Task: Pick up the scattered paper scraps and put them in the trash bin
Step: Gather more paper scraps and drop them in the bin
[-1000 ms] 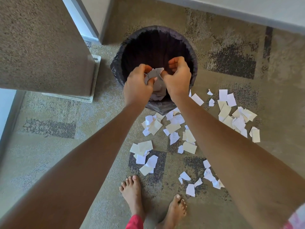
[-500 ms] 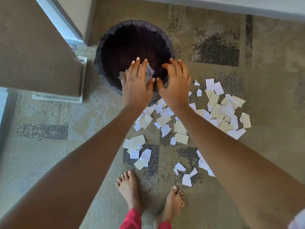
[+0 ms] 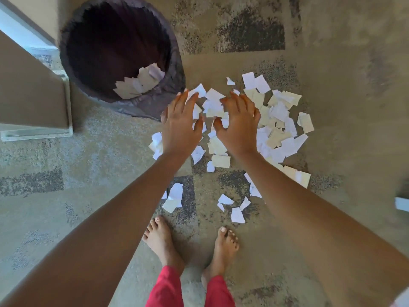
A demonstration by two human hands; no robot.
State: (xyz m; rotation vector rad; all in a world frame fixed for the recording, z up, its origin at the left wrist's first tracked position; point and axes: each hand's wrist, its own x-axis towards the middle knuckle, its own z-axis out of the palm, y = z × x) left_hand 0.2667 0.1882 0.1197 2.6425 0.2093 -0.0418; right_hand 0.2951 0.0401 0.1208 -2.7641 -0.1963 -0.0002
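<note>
Below, two empty hands, left hand [image 3: 180, 127], right hand [image 3: 239, 127], one bin [image 3: 174, 63]

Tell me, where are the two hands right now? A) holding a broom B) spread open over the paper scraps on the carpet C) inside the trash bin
B: the left hand and right hand are open, fingers spread, above the paper scraps beside the trash bin.

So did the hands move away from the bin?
Yes. Both the left hand and right hand left the trash bin mouth and now spread open over the floor scraps beside it.
</note>
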